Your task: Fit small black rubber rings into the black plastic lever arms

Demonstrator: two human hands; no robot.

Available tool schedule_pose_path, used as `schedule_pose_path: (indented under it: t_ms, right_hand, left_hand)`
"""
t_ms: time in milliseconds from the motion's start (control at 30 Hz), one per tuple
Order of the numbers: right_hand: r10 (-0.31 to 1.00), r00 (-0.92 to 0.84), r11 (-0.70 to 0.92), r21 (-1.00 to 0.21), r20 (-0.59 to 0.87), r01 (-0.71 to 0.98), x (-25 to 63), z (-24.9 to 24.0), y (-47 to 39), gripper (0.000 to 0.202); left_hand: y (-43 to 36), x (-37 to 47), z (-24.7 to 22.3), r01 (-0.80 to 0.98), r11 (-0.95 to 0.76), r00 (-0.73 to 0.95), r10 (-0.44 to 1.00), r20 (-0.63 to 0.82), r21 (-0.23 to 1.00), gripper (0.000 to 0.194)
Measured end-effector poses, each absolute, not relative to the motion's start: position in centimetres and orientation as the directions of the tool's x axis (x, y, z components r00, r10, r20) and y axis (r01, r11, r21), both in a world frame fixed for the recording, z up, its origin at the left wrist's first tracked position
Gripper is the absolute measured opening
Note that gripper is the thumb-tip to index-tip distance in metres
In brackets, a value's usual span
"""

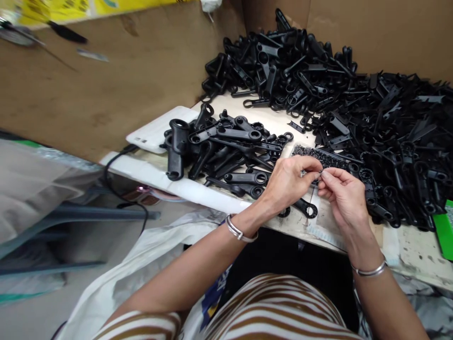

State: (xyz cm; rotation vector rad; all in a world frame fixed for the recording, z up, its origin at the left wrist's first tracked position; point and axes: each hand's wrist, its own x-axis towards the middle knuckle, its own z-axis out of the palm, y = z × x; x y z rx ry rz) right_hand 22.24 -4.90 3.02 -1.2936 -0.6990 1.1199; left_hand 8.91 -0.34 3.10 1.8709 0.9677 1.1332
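My left hand (290, 182) and my right hand (343, 191) meet fingertip to fingertip above the table's front part. Both are closed in a pinch, and whatever lies between the fingertips is too small to name. Just behind them is a shallow clear tray (294, 147) of tiny dark pieces (311, 155). A black ring-ended part (307, 208) lies on the table below my hands. Beside my left hand is a pile of black plastic arms (226, 146).
A large heap of black parts (293, 71) fills the back and right of the table against cardboard walls (148, 71). A white flat device (161, 130) with a black cable (106, 172) sits at the left. Something green (444, 231) stands at the right edge.
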Motion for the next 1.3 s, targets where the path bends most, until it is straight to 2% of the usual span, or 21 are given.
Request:
schedule_pose_path:
  t_ms: [100, 200, 333, 433, 633, 800, 967, 1033, 1133, 1300]
  right_hand:
    - [0.921, 0.375, -0.039, -0.985, -0.101, -0.171, 22.3, 2.6, -4.8, 0.024]
    - [0.919, 0.392, 0.045, -0.999, 0.046, 0.013, 22.1, 2.4, -5.0, 0.020]
    - [0.902, 0.372, 0.125, -0.958, 0.218, 0.259, 21.8, 2.2, -5.4, 0.012]
    - [0.895, 0.342, 0.167, -0.926, 0.287, 0.340, 21.7, 2.0, -5.5, 0.010]
    - [0.914, 0.355, 0.127, -0.971, 0.194, 0.205, 21.5, 2.3, -5.4, 0.014]
    - [0.912, 0.382, 0.108, -0.985, 0.151, 0.131, 21.6, 2.5, -5.1, 0.017]
    - [0.915, 0.401, 0.035, -0.999, 0.030, -0.004, 22.7, 2.0, -4.7, 0.021]
    - [0.917, 0.399, 0.016, -0.998, -0.009, -0.059, 23.0, 1.9, -4.7, 0.022]
    - [0.922, 0.385, 0.014, -0.993, -0.033, -0.117, 23.0, 1.9, -4.9, 0.023]
    - [0.931, 0.364, 0.011, -0.991, -0.039, -0.134, 22.8, 2.2, -5.7, 0.023]
  left_hand:
    - [-0.5, 8.9, 3.2, 0.249, -0.432, 0.313, 0.883, 0.350, 0.867, 0.013]
    - [-0.3, 8.9, 3.1, 0.205, -0.325, 0.300, 0.919, 0.257, 0.923, 0.011]
    - [0.1, 8.8, 2.8, 0.105, -0.204, 0.321, 0.933, 0.161, 0.973, 0.010]
    - [0.1, 8.8, 2.6, 0.029, -0.163, 0.381, 0.914, 0.140, 0.986, 0.012]
    - [-0.3, 8.7, 3.0, 0.081, -0.169, 0.490, 0.865, 0.108, 0.982, 0.015]
    - [0.0, 8.9, 3.3, 0.144, -0.181, 0.449, 0.888, 0.099, 0.973, 0.014]
    - [0.3, 8.4, 3.0, 0.344, -0.398, 0.329, 0.900, 0.288, 0.851, 0.020]
    - [0.0, 8.2, 3.0, 0.327, -0.435, 0.336, 0.883, 0.327, 0.839, 0.028]
    - [-0.9, 8.3, 2.7, 0.198, -0.402, 0.357, 0.879, 0.316, 0.894, 0.037]
    - [-2.1, 9.2, 2.0, 0.084, -0.344, 0.271, 0.911, 0.310, 0.935, 0.027]
